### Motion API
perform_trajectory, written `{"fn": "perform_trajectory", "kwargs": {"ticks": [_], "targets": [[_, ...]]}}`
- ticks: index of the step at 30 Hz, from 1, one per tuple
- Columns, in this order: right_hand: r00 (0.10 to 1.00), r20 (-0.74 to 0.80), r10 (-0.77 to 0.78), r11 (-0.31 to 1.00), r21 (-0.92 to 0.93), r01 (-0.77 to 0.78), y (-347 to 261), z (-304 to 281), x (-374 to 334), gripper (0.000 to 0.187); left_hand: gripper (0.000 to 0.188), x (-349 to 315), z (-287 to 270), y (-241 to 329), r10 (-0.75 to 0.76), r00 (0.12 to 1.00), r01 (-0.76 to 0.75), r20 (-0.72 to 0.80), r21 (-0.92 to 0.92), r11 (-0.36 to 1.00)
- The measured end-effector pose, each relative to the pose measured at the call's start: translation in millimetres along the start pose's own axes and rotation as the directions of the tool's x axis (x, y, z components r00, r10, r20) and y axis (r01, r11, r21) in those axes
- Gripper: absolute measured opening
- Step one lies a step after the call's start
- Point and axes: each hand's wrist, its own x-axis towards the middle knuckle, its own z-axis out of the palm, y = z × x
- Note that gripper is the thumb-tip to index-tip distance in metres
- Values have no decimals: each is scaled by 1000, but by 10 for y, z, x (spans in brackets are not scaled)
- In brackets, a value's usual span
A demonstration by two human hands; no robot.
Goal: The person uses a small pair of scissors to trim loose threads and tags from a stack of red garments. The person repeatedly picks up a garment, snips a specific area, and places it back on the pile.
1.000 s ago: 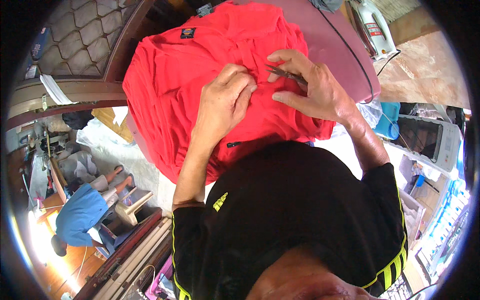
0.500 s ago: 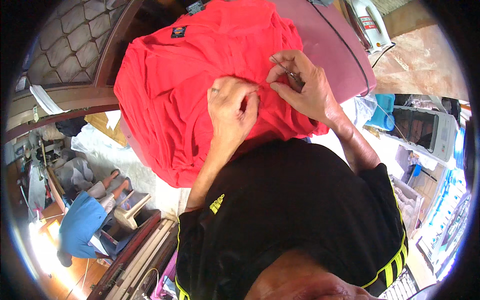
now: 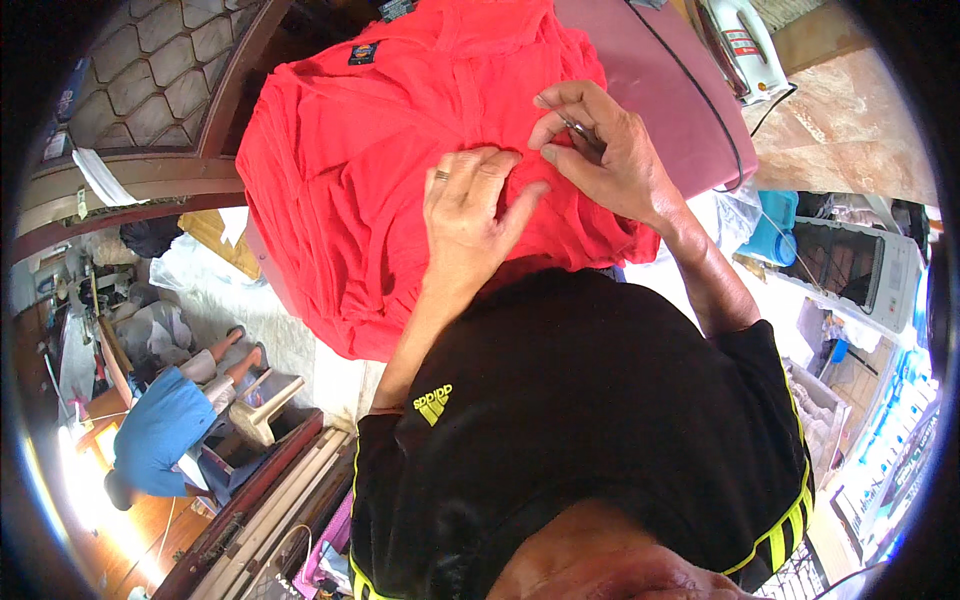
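Note:
A red garment (image 3: pixel 340 150) lies spread in folds over a padded pink surface (image 3: pixel 670 90), a dark label near its far edge. On the cloth rests my left hand (image 3: pixel 468 205), a ring on one finger, its thumb spread away from the bent fingers and nothing seen in it. Just to the right, my right hand (image 3: pixel 605 150) is curled over the garment with a small pair of metal scissors (image 3: pixel 575 128) in its fingers. Most of the scissors is hidden by the fingers and palm.
A black cord (image 3: pixel 690 85) runs across the pink surface. Beyond it at the far right stands a white iron (image 3: pixel 750 50). A blue container (image 3: pixel 770 232) is at the right. Off to the left, another person in a blue shirt (image 3: pixel 165 430) is near a stool (image 3: pixel 265 408).
My left hand has opened, its thumb moving away from the fingers. My right hand has shifted slightly up and left, and the scissors has turned deeper into the hand.

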Motion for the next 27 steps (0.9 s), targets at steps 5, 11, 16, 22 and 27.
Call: {"fn": "perform_trajectory", "kwargs": {"ticks": [5, 11, 16, 22, 27], "targets": [[994, 105, -36, 999, -31, 39, -64, -146, -22, 34, 19, -150, 218, -79, 6, 998, -3, -59, 59, 998], [929, 296, -222, 962, -88, 258, 39, -282, 4, 25, 9, -98, 49, 11, -257, 966, 250, 14, -291, 924], [897, 318, -306, 869, -292, 400, -45, -251, 28, 21, 6, -102, 28, 32, -281, 958, 283, 50, -282, 917], [877, 352, -327, 746, -473, 468, -57, -113, 41, 15, 10, -113, 56, 53, -238, 971, 235, 15, -229, 945], [856, 374, -356, 717, -478, 507, -59, -75, 70, 9, 6, -124, 63, 42, -189, 982, 183, -17, -164, 969]]}}
